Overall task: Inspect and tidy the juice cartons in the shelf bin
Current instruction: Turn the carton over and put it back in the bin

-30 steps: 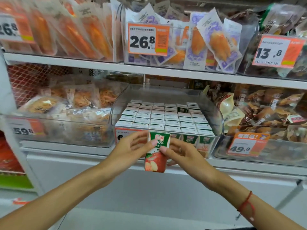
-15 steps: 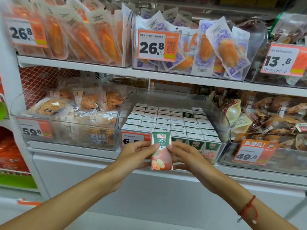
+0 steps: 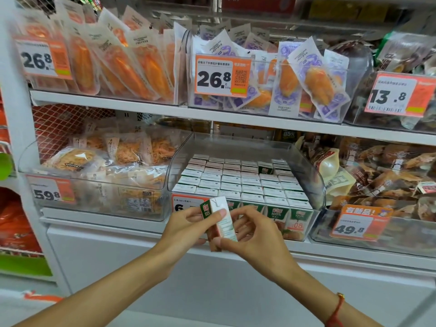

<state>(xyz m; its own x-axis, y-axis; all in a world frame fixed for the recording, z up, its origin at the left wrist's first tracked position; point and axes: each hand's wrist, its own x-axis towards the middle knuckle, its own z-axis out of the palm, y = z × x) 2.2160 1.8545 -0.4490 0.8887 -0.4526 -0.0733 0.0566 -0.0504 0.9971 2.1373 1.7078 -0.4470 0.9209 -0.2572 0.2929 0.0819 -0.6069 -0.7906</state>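
Observation:
A small juice carton (image 3: 221, 223), green and white with fruit print, is held upright in front of the clear shelf bin (image 3: 316, 182). Its white side panel faces me. My left hand (image 3: 186, 227) grips the carton from the left, thumb across its front. My right hand (image 3: 252, 234) pinches its lower right edge, the other fingers curled loosely. Inside the bin stand several rows of the same cartons (image 3: 240, 182), tops up, packed tightly; one green-topped carton (image 3: 265, 168) near the back sits out of line with the rest.
Orange price tags (image 3: 186, 204) hang on the bin fronts. A bin of bagged snacks (image 3: 99, 185) stands to the left and another (image 3: 382, 185) to the right. The upper shelf (image 3: 212, 114) carries bins of sealed pouches. Below is a white cabinet front (image 3: 165, 267).
Both hands have turned the carton, so its white side panel faces me instead of the printed front. The view has shifted slightly down and left.

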